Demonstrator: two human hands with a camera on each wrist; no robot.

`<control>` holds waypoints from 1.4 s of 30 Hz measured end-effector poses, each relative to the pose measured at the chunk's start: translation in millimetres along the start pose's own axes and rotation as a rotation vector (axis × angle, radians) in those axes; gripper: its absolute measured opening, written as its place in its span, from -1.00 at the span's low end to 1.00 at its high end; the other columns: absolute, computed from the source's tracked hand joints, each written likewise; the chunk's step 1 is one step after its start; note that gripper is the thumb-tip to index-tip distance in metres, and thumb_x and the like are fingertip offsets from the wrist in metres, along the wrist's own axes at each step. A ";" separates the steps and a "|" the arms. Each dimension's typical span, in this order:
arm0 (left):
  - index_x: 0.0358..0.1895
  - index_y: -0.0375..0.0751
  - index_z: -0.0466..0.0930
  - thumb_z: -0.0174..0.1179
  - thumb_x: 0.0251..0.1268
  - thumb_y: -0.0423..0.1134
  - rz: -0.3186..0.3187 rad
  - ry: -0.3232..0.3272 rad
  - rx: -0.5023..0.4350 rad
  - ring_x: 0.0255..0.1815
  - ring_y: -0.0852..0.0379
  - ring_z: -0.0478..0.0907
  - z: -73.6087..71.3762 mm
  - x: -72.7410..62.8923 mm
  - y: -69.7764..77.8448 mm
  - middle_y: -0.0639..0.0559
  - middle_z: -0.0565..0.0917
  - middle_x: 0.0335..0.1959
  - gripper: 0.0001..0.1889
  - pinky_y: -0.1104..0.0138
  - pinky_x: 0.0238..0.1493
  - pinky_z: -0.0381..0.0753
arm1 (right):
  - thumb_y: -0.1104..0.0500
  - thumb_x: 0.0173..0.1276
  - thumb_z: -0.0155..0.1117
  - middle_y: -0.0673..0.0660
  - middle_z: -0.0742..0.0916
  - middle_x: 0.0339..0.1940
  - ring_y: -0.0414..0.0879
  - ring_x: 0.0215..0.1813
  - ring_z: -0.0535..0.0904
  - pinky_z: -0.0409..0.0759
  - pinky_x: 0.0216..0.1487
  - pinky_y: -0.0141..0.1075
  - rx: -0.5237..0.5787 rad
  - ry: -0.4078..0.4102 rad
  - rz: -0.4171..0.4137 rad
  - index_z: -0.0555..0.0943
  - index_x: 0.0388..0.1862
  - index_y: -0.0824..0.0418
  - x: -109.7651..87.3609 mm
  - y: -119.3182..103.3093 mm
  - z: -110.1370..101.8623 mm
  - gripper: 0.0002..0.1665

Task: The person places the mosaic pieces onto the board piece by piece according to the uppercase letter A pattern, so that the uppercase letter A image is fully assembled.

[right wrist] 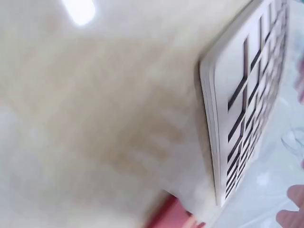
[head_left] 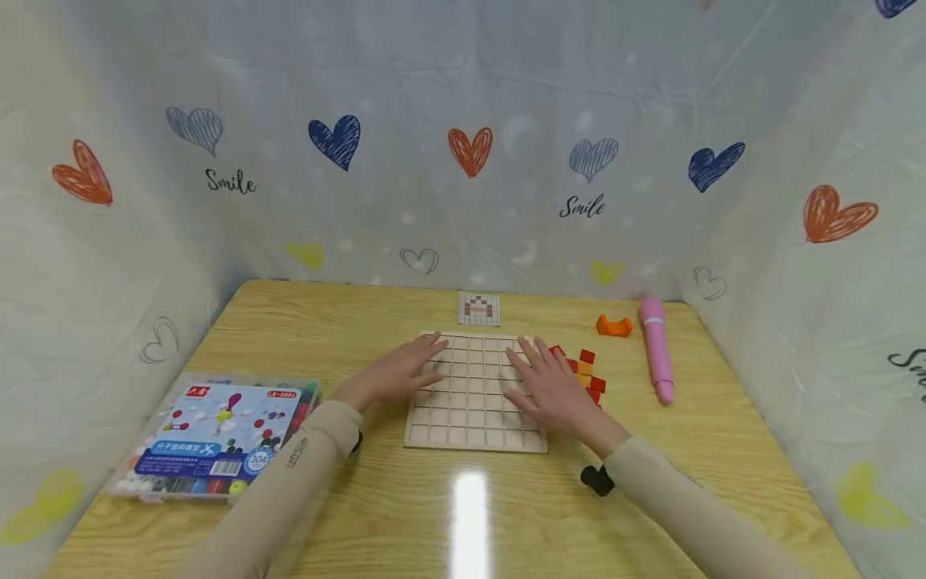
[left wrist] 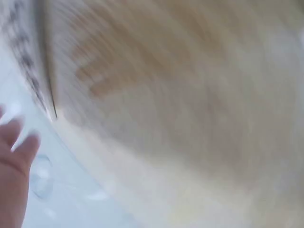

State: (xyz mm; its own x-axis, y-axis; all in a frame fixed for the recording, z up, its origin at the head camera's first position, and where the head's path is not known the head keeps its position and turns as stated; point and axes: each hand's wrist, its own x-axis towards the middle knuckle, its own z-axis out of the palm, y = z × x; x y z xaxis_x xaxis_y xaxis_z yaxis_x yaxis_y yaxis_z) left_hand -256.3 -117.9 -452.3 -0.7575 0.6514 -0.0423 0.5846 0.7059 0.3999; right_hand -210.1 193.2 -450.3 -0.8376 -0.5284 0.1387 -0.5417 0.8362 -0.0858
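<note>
Head view: we have a wood-grain table [head_left: 405, 523], heart-printed sheeting [head_left: 470, 217] around it, hands well apart.
Clear box [head_left: 217, 434]: far left, coloured pieces inside, printed blue sheet on top; left sleeve crosses its right side.
Left hand [head_left: 398, 371]: fingers extended, tips over the grid board's left edge. We can't tell if they touch. Left wrist view is blurred.
Grid board [head_left: 477, 402]: flat at table centre, between the hands, pale wood, rows of square cells.
Pattern card [head_left: 479, 309]: lies just beyond the board's far edge, pixel-style print.
Right hand [head_left: 553, 390]: fingers extended and spread, over the board's right edge; contact we can't tell.
Red and orange blocks [head_left: 595, 384]: clustered just right of the board, partly hidden by the right hand. Right wrist view gives us one red block near the board.
Orange piece [head_left: 614, 327]: beyond the blocks, notched top.
Pink cylinder [head_left: 657, 350]: far right, lying down, narrower near end.
</note>
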 end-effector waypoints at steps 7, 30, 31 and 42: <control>0.48 -0.28 0.20 0.20 0.39 -0.28 -0.180 0.199 -0.578 0.47 -0.22 0.17 2.2 -6.5 -16.9 -0.22 0.23 0.49 -0.36 -0.01 0.46 0.20 | -0.08 0.53 0.04 0.31 0.24 0.53 0.28 0.54 0.04 0.05 0.47 0.23 0.312 0.076 0.135 0.28 0.47 0.32 -38.8 7.8 -9.4 -0.29; 0.23 -0.27 0.54 0.29 0.30 -0.22 -0.216 0.208 -0.472 0.56 -0.16 -0.07 16.2 -3.8 -40.2 -0.18 0.28 0.47 -0.55 -0.09 0.52 -0.42 | -0.03 0.53 0.07 0.39 0.42 0.36 0.30 0.33 0.38 0.44 0.28 0.15 0.676 0.154 0.559 0.33 0.41 0.37 -101.4 63.9 -10.6 -0.35; 0.22 -0.26 0.55 0.29 0.30 -0.22 -0.216 0.205 -0.466 0.56 -0.15 -0.06 16.8 -3.6 -40.7 -0.18 0.29 0.46 -0.56 -0.08 0.52 -0.44 | -0.01 0.53 0.09 0.39 0.45 0.33 0.29 0.30 0.42 0.47 0.25 0.13 0.674 0.151 0.568 0.35 0.39 0.38 -102.4 65.7 -9.0 -0.36; 0.14 -0.24 0.62 0.32 0.28 -0.22 -0.200 0.216 -0.455 0.55 -0.13 0.01 20.3 -2.7 -43.7 -0.17 0.36 0.42 -0.62 -0.09 0.51 -0.46 | 0.14 0.33 0.36 0.29 0.63 0.02 0.05 -0.05 0.60 0.62 -0.04 -0.16 0.606 0.075 0.522 0.55 0.15 0.39 -103.0 67.5 8.0 -0.51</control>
State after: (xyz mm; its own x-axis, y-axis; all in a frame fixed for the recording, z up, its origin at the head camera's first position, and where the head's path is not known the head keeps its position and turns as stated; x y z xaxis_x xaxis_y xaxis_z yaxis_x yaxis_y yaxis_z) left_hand -273.9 -144.9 -488.3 -0.9116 0.4110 0.0124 0.2751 0.5871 0.7613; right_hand -160.9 302.9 -478.3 -0.9981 -0.0618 -0.0027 -0.0438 0.7358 -0.6758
